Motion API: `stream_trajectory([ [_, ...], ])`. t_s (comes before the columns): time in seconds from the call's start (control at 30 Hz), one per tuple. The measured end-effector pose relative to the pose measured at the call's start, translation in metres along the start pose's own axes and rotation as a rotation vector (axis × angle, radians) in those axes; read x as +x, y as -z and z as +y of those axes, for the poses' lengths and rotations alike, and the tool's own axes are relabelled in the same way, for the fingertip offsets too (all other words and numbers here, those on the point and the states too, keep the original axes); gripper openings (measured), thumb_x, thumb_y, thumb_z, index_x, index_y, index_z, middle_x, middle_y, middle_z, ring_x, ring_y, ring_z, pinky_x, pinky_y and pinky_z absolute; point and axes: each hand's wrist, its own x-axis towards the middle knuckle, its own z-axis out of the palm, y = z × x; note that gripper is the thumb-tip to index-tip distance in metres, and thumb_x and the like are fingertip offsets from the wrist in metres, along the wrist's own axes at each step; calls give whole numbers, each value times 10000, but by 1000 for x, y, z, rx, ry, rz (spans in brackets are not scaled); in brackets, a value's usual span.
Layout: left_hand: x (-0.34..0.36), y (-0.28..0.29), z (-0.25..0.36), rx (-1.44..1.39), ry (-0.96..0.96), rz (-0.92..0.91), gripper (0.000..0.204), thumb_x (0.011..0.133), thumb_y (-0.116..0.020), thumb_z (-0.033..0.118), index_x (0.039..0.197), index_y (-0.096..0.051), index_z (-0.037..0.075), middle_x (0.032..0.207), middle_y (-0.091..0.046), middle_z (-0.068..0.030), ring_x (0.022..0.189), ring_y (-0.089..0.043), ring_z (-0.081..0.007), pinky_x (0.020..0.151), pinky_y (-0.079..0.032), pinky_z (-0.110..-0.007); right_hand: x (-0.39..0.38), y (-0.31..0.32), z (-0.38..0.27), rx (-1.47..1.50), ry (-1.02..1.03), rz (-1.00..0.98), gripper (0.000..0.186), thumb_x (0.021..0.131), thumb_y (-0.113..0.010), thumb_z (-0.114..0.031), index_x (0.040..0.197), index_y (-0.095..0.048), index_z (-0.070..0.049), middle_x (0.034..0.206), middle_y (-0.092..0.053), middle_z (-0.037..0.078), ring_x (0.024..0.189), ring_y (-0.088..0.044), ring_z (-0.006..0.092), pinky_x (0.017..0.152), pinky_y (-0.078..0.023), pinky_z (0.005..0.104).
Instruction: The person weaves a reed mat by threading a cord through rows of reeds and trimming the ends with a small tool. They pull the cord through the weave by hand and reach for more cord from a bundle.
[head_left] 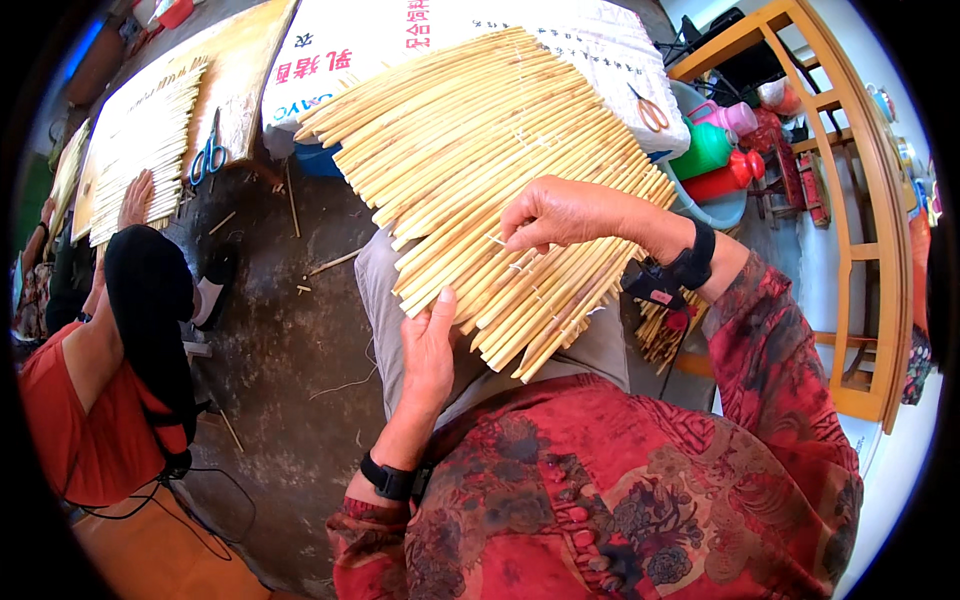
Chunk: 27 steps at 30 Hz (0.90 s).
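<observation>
A mat of pale yellow reed stalks, tied side by side with white string, slopes from my lap up onto the table. My left hand grips its near left edge, thumb on top and the other fingers hidden underneath. Over the near part of the mat, my right hand is closed in a pinch. A bit of white string shows at its fingertips. More string ties run in rows across the stalks.
Orange-handled scissors lie on the white-covered table. Bottles in a blue basin and a wooden frame stand at right. Left, a co-worker's hand rests on another reed mat, near blue-handled scissors. Loose stalks litter the floor.
</observation>
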Motion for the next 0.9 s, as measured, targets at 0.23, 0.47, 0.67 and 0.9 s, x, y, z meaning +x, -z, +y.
stream_trajectory([
  [0.23,0,-1,2,29,23,42,384,993,-481,183,1283,-471,-69,1239,-562,-110,1100,-544,-145,943,-431,-293,-15,-19,14,617,137,101,151,891,-632,-161,903,-675,-17,672,-585,-8,589,-533,68,570,-443,203],
  [0.47,-1,-1,8,69,101,38,375,991,-486,200,1282,-481,-37,1213,-569,-89,1042,-547,-129,881,-424,-280,-4,-15,-8,248,297,284,147,885,-613,-144,878,-657,-4,735,-618,27,724,-594,102,677,-485,264],
  [0.67,5,2,-8,-84,-45,47,380,994,-484,203,1287,-479,-39,1226,-568,-93,1084,-551,-150,941,-438,-306,36,-29,-30,-168,482,333,145,835,-606,-145,898,-655,-24,700,-616,130,654,-614,237,662,-491,334],
  [0.9,5,16,-6,-20,97,-64,381,996,-460,203,1321,-433,5,1246,-549,-114,1064,-599,-213,862,-516,-350,34,-8,-32,-308,456,311,112,815,-595,-141,813,-631,-34,750,-622,156,715,-618,333,666,-502,383],
])
